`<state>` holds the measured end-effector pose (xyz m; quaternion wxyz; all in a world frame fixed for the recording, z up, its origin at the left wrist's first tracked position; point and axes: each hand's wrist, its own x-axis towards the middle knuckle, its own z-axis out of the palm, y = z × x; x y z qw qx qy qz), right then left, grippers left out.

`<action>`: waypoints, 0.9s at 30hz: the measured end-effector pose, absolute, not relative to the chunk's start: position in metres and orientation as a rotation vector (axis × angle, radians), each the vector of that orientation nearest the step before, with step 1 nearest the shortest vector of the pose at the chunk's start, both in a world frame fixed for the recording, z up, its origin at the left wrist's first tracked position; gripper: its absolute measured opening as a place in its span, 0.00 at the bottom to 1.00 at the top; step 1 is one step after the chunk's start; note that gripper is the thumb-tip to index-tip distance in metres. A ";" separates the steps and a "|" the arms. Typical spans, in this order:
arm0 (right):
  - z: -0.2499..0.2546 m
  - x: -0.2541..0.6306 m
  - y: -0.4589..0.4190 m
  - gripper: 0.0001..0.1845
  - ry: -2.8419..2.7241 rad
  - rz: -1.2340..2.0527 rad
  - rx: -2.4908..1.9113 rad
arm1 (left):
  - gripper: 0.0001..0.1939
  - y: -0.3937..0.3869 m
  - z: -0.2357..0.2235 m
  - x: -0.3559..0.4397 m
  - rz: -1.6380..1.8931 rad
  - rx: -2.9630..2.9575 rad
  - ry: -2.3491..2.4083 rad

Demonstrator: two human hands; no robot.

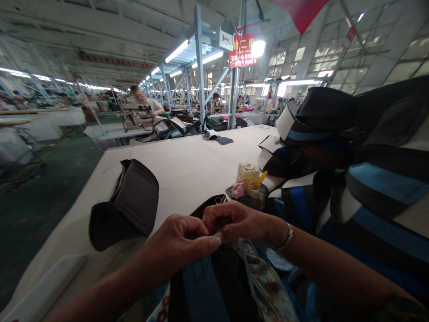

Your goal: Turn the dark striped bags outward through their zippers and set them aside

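Observation:
A black fabric piece with a blue stripe [204, 290] hangs over my lap at the table's near edge. My left hand [181, 241] pinches its upper edge between thumb and fingers. Right beside it, my right hand [237, 221], with a bracelet on the wrist, is closed on the same edge, the fingertips of both hands nearly touching. Whatever lies exactly between the fingertips is hidden. Behind the hands, a dark curved part of the piece [206, 205] rises. To the left, a folded black padded piece [139, 197] stands on the white table.
Small glue-like pots [248, 172] with a yellow-handled tool [261, 179] sit on a dark pad beyond my right hand. Stacked black, blue and white pieces [375, 179] crowd the right side. A fabric scrap [217, 137] lies at the far edge of the white table [177, 165]. A person [147, 105] sits farther back.

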<state>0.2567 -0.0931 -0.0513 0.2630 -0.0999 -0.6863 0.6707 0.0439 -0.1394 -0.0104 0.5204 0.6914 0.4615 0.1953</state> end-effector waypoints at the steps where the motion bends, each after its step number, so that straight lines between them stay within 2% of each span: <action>1: -0.052 0.257 -0.094 0.21 -1.857 1.804 -0.271 | 0.21 -0.140 -0.010 0.045 0.457 1.683 1.137; 10: -0.056 0.261 -0.092 0.15 -2.037 1.534 -0.281 | 0.12 -0.138 -0.009 0.047 0.363 1.737 1.213; 18: -0.055 0.260 -0.097 0.16 -1.971 1.560 -0.407 | 0.14 -0.138 -0.006 0.044 0.353 1.772 1.173; 23: -0.039 0.260 -0.099 0.05 -2.247 1.029 -0.461 | 0.13 -0.142 -0.003 0.049 0.417 1.994 1.244; 27: -0.036 0.263 -0.096 0.03 -2.403 0.803 -0.326 | 0.13 -0.139 -0.004 0.049 0.414 2.008 1.263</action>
